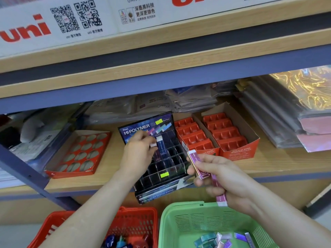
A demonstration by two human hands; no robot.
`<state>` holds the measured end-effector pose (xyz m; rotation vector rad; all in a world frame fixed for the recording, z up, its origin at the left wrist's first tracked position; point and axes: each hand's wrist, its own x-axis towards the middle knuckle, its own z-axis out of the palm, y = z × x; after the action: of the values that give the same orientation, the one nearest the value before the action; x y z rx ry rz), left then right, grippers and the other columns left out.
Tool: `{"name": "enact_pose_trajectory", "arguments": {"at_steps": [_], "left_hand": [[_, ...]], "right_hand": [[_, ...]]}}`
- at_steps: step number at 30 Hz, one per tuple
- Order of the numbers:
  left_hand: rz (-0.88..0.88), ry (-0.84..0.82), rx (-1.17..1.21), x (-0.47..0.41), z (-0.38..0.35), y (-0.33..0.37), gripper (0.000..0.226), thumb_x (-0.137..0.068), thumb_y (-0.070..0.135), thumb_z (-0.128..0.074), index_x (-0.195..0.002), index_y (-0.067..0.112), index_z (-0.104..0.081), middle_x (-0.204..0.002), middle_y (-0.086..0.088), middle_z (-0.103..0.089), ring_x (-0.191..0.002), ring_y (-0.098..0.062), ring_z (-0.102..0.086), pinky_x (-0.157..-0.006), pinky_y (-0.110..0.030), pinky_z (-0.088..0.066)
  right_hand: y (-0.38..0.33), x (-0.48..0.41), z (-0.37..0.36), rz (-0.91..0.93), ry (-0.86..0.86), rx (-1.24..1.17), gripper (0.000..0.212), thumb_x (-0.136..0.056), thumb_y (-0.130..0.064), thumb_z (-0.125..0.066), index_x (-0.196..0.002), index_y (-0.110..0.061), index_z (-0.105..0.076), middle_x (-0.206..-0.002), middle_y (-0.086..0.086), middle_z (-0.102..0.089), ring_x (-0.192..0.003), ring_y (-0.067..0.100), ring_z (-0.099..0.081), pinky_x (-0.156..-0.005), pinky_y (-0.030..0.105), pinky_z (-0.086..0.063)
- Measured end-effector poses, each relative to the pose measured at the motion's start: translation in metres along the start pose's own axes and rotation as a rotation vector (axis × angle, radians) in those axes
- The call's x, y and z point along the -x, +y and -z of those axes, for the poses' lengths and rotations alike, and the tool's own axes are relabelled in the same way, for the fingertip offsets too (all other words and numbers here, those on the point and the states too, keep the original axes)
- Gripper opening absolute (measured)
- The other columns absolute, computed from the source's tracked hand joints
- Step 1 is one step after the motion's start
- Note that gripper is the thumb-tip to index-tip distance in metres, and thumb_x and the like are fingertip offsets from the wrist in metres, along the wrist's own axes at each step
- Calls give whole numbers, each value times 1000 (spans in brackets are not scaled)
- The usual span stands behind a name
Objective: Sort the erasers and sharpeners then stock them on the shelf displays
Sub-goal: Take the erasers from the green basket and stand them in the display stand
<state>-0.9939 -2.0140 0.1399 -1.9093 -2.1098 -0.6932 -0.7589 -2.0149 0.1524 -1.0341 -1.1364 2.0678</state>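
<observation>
Nearest, the green basket (180,207) holds loose sleeved erasers (221,238); the red basket (136,222) beside it holds sharpeners (121,241). Above the green basket, the right hand (227,179) grips a fanned bundle of pink erasers (198,166) with its fingers curled round them. One eraser juts out below the palm and could slide free. Beyond, the left hand (138,151) pinches a slim eraser (153,145) near its white end, over the back cells of the Hi-Polymer display (157,193). Whether the dark-sleeved eraser beside it is seated or also held is unclear. The display's front appears to overhang the shelf (111,176) edge, so downward pressure risks tipping it forward. A sideways nudge would push it against the red trays (232,145) just beside it.
</observation>
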Motion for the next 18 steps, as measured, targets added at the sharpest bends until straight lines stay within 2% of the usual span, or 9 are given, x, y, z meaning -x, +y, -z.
{"name": "enact_pose_trajectory", "arguments": {"at_steps": [2,4,6,8,10,13,15,18], "left_hand": [[24,-1,2,-1,1,3,18,-78,14,-77,-95,11,-71,-100,-3,-60,-85,-23,-60,-70,-26,-44],[93,29,82,1,7,14,14,-85,19,-70,-98,15,-70,-99,4,-62,-80,-12,-55,-69,-21,-39],[225,-37,367,8,21,35,9,-90,26,-63,-91,20,-71,-84,12,-66,-69,-5,-55,-64,-17,-42],[357,-213,782,20,32,58,15,-91,28,-62,-84,20,-73,-69,8,-68,-59,-6,-57,-59,-20,-49],[427,-293,975,31,39,74,7,-87,21,-68,-85,17,-73,-67,2,-69,-56,-9,-58,-56,-22,-50],[558,-300,1148,42,41,76,7,-81,10,-74,-88,10,-73,-73,-9,-72,-62,-14,-62,-60,-23,-52],[586,-300,1206,44,43,70,8,-80,8,-74,-88,7,-73,-78,-13,-73,-68,-17,-66,-64,-23,-53],[600,-100,1151,36,53,53,8,-80,4,-73,-88,6,-72,-78,-13,-73,-70,-21,-69,-65,-26,-55]], "right_hand": [[0,1,-1,20,-24,21,10,-96,-8,-55,-104,-6,-61,-81,8,-68,-49,10,-55,-31,13,-21],[0,1,-1,43,-24,68,6,-94,-12,-58,-98,-8,-60,-72,4,-66,-45,7,-52,-32,13,-21],[1,3,-2,65,-21,123,7,-93,-16,-60,-97,-10,-60,-68,2,-65,-43,6,-50,-33,14,-22],[1,3,-4,84,-25,152,11,-92,-18,-62,-101,-11,-62,-72,3,-66,-43,8,-47,-35,14,-23],[2,4,-6,92,-31,178,14,-92,-19,-63,-103,-12,-63,-73,4,-66,-42,9,-44,-37,14,-26],[3,6,-10,92,-34,231,14,-92,-25,-63,-100,-14,-63,-74,5,-66,-43,9,-42,-38,15,-26],[3,6,-10,63,-13,266,14,-96,-27,-57,-96,-15,-64,-78,5,-68,-44,8,-42,-37,15,-25],[4,4,-7,30,47,200,14,-100,-17,-49,-96,-11,-60,-79,6,-68,-44,11,-43,-33,14,-21]]}}
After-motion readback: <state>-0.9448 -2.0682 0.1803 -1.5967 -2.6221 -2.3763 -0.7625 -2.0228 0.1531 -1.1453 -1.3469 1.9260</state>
